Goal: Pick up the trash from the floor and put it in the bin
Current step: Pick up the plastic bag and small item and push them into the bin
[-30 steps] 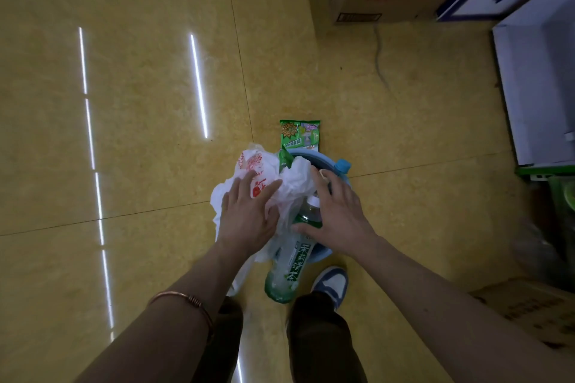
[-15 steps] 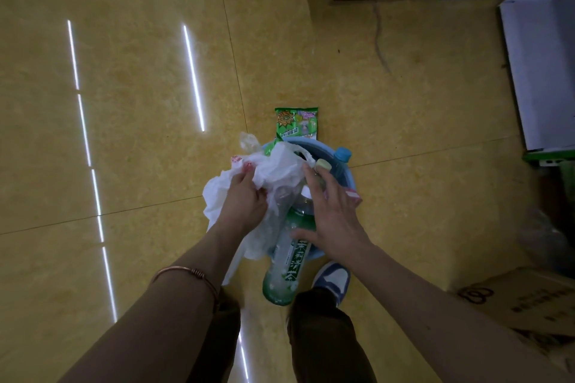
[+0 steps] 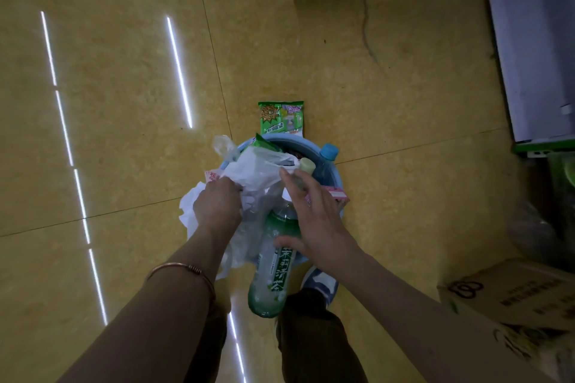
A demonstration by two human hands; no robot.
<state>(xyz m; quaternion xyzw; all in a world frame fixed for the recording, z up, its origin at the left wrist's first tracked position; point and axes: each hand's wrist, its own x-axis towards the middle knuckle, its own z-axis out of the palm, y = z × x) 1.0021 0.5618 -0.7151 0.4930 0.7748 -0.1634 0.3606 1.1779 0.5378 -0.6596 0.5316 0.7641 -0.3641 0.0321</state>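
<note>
From the head view, your left hand [image 3: 217, 208] has its fingers [image 3: 231, 188] curled into the white bag [image 3: 258, 171], bunching the film at the bin [image 3: 337, 179] mouth. Your right hand [image 3: 314, 221] is spread, fingers straight and gripping nothing. It hangs above the bottle [image 3: 273, 274], thumb next to the label, and I cannot tell whether it touches.

The bag is thin, soft and nearly weightless, so it will billow and spring back out unless you press it down. Keep your hold on the gathered middle, not a loose edge.

The bottle leans neck-first into the bin with its base sticking out toward your feet. It looks empty, so light, but smooth and slippery. I would wrap it round the labelled waist, where the sleeve gives some grip.

The bin is crammed to the rim (a blue-capped bottle [image 3: 329, 152] and a pink carton [image 3: 337, 195] poke out), so anything pushed in may tip something else out.

One green wrapper [image 3: 281, 117] lies flat on the floor [image 3: 124, 134] just behind the bin. It is crinkly and flimsy, so pinch an edge to lift it.
</note>
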